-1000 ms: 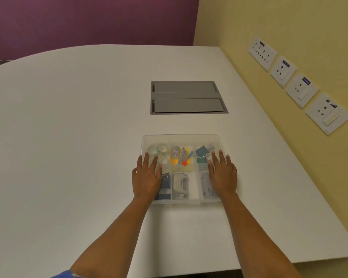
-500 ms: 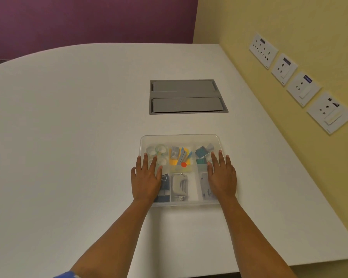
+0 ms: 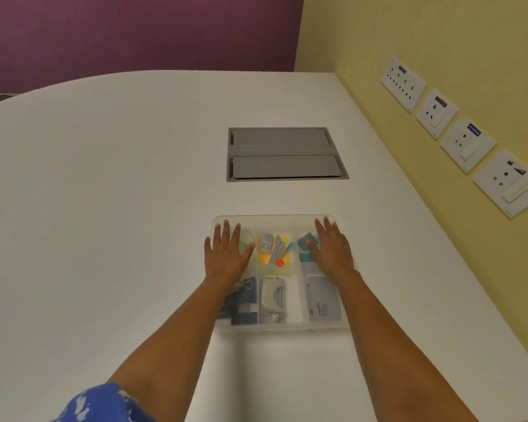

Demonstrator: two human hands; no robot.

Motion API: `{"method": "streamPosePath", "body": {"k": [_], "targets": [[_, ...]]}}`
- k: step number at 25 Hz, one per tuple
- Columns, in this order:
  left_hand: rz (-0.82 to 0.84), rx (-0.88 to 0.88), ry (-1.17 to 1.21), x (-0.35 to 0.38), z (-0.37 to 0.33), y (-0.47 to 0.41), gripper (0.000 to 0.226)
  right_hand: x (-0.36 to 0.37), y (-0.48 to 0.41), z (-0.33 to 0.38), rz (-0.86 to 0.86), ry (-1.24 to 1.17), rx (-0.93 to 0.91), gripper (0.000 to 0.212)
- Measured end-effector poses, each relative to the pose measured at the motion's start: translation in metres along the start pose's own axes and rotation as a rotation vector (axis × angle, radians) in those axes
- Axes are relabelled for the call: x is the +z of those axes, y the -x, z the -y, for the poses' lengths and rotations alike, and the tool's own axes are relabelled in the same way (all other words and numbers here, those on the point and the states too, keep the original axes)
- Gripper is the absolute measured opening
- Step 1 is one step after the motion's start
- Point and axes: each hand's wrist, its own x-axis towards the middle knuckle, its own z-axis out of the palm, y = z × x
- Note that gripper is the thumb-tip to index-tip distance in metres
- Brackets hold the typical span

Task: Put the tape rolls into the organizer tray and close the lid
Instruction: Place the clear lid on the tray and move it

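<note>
Fingers (image 3: 226, 231) spread flat, left hand (image 3: 226, 257) and right hand (image 3: 333, 251) press the clear lid (image 3: 275, 219) onto the organizer tray (image 3: 284, 325), likely seating it.

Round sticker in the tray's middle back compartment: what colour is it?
Orange-red, on the round sticker, lying over yellow notes in the organizer tray. Head view, the only one.

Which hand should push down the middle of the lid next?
Probably the left hand: its thumb lies nearer the lid's middle. The right hand is flat over the far right compartment.
</note>
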Motion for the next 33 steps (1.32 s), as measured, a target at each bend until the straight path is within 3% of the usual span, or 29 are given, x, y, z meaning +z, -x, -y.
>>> {"method": "streamPosePath", "body": {"k": [5, 20, 26, 31, 33], "targets": [[0.086, 0.022, -0.061, -0.005, 0.0, -0.027, 0.084, -0.001, -0.019, -0.008, 0.081, 0.096, -0.068, 0.064], [-0.004, 0.0, -0.064, 0.007, 0.001, -0.025, 0.093, 0.02, -0.018, -0.002, -0.116, 0.076, -0.009, 0.052], [-0.024, 0.02, -0.06, 0.003, -0.002, -0.021, 0.123, 0.022, -0.016, -0.001, -0.1, 0.11, -0.015, 0.052], [-0.019, 0.042, -0.096, -0.003, -0.004, -0.018, 0.125, 0.018, -0.014, 0.001, -0.095, 0.141, -0.005, 0.054], [-0.008, 0.064, -0.127, -0.009, -0.004, -0.018, 0.115, 0.011, -0.011, 0.009, -0.117, 0.169, -0.015, 0.064]]}}
